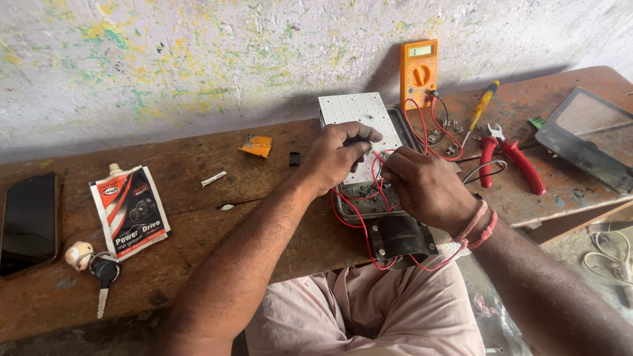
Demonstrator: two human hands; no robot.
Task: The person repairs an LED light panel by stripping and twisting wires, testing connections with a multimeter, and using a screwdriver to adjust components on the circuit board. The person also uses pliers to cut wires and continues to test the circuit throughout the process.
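White LED board [356,113] under both hands [382,168]

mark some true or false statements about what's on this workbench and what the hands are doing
1. Both hands, left hand and right hand, are at the white LED panel. True.
2. The multimeter is blue. False: it is orange.
3. Red-handled pliers lie right of the panel. True.
4. The black phone lies beside the pliers. False: it lies at the bench's far left edge.
5. A key lies near the grease pouch. True.
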